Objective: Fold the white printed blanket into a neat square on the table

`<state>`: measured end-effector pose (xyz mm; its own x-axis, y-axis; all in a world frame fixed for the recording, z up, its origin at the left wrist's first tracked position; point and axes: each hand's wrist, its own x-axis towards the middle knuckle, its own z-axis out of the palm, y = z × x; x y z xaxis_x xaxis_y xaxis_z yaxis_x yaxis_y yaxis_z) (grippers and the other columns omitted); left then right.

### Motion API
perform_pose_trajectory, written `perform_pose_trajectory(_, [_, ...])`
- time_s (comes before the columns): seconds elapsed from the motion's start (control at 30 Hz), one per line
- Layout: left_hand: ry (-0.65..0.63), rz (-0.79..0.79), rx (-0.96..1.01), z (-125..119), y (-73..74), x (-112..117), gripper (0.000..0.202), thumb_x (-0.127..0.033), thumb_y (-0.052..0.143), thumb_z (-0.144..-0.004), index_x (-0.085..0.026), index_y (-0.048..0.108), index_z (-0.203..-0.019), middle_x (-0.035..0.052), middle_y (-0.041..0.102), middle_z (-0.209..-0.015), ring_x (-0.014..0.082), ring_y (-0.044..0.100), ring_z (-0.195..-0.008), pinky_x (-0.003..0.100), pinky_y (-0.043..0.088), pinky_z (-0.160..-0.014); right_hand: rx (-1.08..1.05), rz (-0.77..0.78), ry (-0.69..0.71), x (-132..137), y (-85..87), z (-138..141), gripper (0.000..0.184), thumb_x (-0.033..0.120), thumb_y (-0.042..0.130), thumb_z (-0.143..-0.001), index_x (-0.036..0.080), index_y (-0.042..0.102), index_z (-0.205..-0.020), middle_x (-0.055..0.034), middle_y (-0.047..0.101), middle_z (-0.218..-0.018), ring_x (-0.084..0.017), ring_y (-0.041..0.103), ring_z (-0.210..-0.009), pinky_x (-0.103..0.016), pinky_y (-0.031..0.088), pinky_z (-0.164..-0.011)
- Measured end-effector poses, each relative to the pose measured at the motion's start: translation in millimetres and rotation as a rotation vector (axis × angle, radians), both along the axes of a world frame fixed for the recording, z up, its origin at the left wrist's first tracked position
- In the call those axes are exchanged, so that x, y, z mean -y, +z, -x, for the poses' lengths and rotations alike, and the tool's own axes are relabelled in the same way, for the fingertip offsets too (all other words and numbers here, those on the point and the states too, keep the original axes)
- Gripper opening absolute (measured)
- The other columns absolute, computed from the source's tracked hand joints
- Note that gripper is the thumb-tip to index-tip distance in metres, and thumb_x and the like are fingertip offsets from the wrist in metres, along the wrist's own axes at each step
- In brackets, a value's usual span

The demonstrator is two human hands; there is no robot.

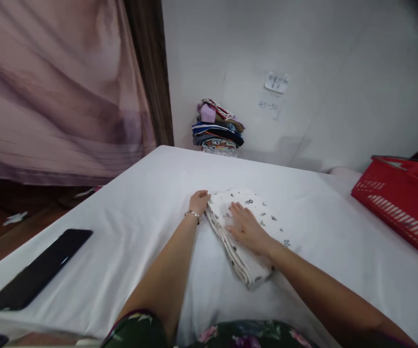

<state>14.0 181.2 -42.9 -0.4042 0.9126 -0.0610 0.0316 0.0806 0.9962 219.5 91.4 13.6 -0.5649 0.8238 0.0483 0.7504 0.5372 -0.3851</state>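
Note:
A white cloth with small grey and black prints (243, 270) lies folded in several layers on the white-covered table (136, 203). Its layered fold edge faces left and toward me. My left hand (199, 201), with a bracelet at the wrist, pinches the far left corner of the cloth between thumb and fingers. Flat on top of the cloth rests my right hand (249, 229), its fingers spread. Whether the cloth is a garment cannot be made out.
A long black phone-like slab (38, 270) lies at the table's left edge. At the right stands a red plastic basket (404, 203). Folded clothes (218, 128) are stacked beyond the far edge, against the wall. A pink curtain (56, 87) hangs at the left.

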Motion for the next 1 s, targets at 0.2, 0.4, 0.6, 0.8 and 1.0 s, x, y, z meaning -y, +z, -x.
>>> perform_pose_trajectory(0.2, [0.033, -0.072, -0.150, -3, 1.2, -1, 0.020, -0.021, 0.064, -0.067, -0.018, 0.065, -0.087, 0.0052, 0.067, -0.094, 0.0179, 0.060, -0.090, 0.031, 0.044, -0.086, -0.024, 0.066, -0.520, -23, 4.2, -103, 0.061, 0.039, 0.045, -0.084, 0.011, 0.033, -0.137, -0.0148, 0.040, -0.138, -0.025, 0.038, -0.125, -0.039, 0.030, -0.101])
perform_pose_trajectory(0.4, [0.071, -0.175, -0.176, -7, 5.0, -1, 0.024, -0.027, 0.064, -0.068, -0.018, 0.065, -0.090, 0.0056, 0.066, -0.097, 0.0196, 0.059, -0.093, 0.034, 0.043, -0.088, -0.220, 0.411, -0.647, -16, 3.0, -143, 0.064, 0.050, 0.053, -0.078, 0.013, 0.046, -0.129, -0.0108, 0.062, -0.110, -0.022, 0.057, -0.100, -0.031, 0.042, -0.087])
perform_pose_trajectory(0.6, [0.172, -0.263, -0.184, 6, 15.9, -4, 0.029, -0.031, 0.064, -0.067, -0.017, 0.065, -0.093, 0.0051, 0.065, -0.100, 0.0189, 0.059, -0.095, 0.032, 0.044, -0.088, -0.317, 0.474, -0.634, -26, -6.6, -126, 0.060, 0.051, 0.064, -0.068, 0.017, 0.058, -0.118, -0.0095, 0.063, -0.109, -0.024, 0.059, -0.095, -0.031, 0.045, -0.082])
perform_pose_trajectory(0.8, [0.214, -0.017, -0.217, 33, 7.0, -7, 0.034, -0.034, 0.064, -0.068, -0.014, 0.063, -0.096, 0.0085, 0.065, -0.097, 0.0198, 0.060, -0.091, 0.033, 0.045, -0.085, -0.446, 0.466, -0.603, -30, -19.8, -108, 0.055, 0.051, 0.061, -0.071, 0.017, 0.060, -0.115, -0.0090, 0.065, -0.103, -0.022, 0.060, -0.091, -0.033, 0.045, -0.083])
perform_pose_trajectory(1.0, [0.165, 0.077, -0.384, 30, 9.5, -2, 0.042, -0.043, 0.060, -0.071, -0.016, 0.060, -0.104, 0.0092, 0.062, -0.105, 0.0232, 0.057, -0.099, 0.037, 0.043, -0.089, -0.698, 0.528, -0.477, 1, -20.4, -143, 0.049, 0.043, 0.050, -0.081, 0.022, 0.050, -0.125, -0.0072, 0.059, -0.117, -0.019, 0.057, -0.096, -0.035, 0.047, -0.083])
